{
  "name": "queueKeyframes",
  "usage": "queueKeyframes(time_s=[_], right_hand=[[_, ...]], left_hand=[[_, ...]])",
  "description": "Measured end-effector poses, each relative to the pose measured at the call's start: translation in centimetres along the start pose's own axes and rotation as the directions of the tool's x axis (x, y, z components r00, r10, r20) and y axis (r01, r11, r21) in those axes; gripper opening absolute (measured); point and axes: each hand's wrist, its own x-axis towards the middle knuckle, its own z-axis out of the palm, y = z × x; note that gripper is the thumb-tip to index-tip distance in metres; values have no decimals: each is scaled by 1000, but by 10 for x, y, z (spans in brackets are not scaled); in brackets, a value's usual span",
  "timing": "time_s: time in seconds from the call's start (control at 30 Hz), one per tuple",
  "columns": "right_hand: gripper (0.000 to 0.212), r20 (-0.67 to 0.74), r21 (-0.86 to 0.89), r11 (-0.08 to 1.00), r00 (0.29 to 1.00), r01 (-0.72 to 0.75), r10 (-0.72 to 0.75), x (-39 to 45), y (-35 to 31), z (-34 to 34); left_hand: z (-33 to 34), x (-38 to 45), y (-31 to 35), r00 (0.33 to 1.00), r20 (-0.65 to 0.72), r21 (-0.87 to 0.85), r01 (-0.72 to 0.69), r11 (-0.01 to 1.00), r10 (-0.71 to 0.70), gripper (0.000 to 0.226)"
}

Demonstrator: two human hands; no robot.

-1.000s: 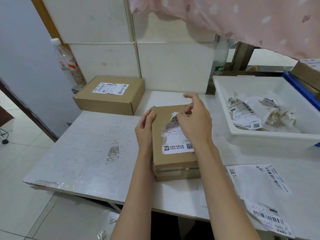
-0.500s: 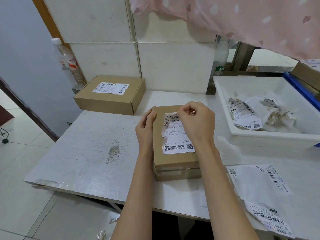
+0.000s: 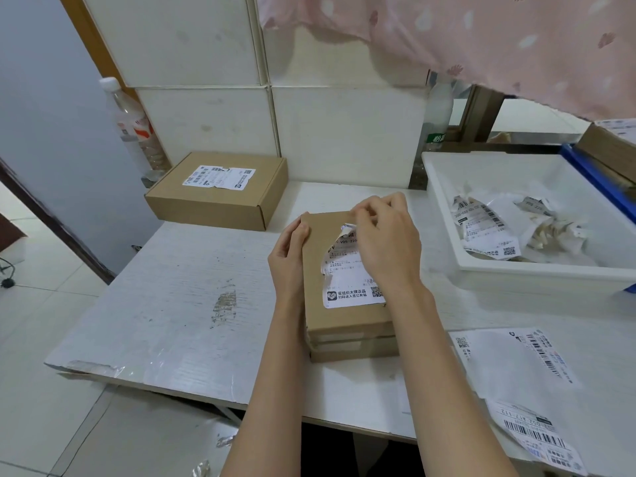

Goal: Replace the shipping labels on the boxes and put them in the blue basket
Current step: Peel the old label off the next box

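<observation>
A brown cardboard box [image 3: 347, 321] lies in the middle of the white table [image 3: 179, 304]. A torn white shipping label [image 3: 347, 290] is stuck on its top, with the upper left part peeled up. My left hand [image 3: 290, 256] holds the box by its left edge. My right hand [image 3: 385, 242] pinches the label's lifted top edge with curled fingers. A second box [image 3: 220, 194] with its own label stands at the back left. The blue basket [image 3: 599, 180] shows as a rim at the far right, with a labelled box [image 3: 612, 146] in it.
A white tray [image 3: 516, 280] holding several crumpled old labels sits right of the box. Fresh label sheets [image 3: 516, 373] lie on the table at the front right. A plastic bottle [image 3: 134, 129] stands by the wall at the back left. Pink cloth [image 3: 481, 39] hangs overhead.
My right hand closed its fingers on the label's top edge and shifted slightly toward the box's far end. The left hand stayed on the box's left edge.
</observation>
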Motion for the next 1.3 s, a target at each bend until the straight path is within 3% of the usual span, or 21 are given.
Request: queueKeyframes(time_s=[0.2,0.43,0.63,0.8,0.9,0.97,1.1,1.3], right_hand=[[8,-6,-90,995,999,-48,48,11,-6,8],[15,-34,-161,986,999,-36,31,9,-13,10],[9,46,-180,983,999,21,-13,11,-9,11],[14,152,47,994,985,-94,86,12,0,7],[28,118,221,962,984,-159,136,11,1,3],[25,62,250,959,991,-132,120,10,0,4],[9,30,120,992,999,-45,42,8,1,9],[13,106,-5,1000,994,-2,2,11,2,12]], left_hand=[[1,0,0,1000,4,-9,5,1000,-5,21],[1,1,-1,1000,1,-24,24,999,-24,21],[0,1,-1,1000,7,-24,21,999,-21,22],[0,1,-1,1000,9,-14,12,1000,-12,22],[1,1,-1,1000,14,-30,16,999,-16,20],[1,1,-1,1000,12,-32,16,999,-16,20],[1,0,-1,1000,9,-34,14,999,-14,19],[1,0,0,1000,-4,-23,24,999,-24,19]])
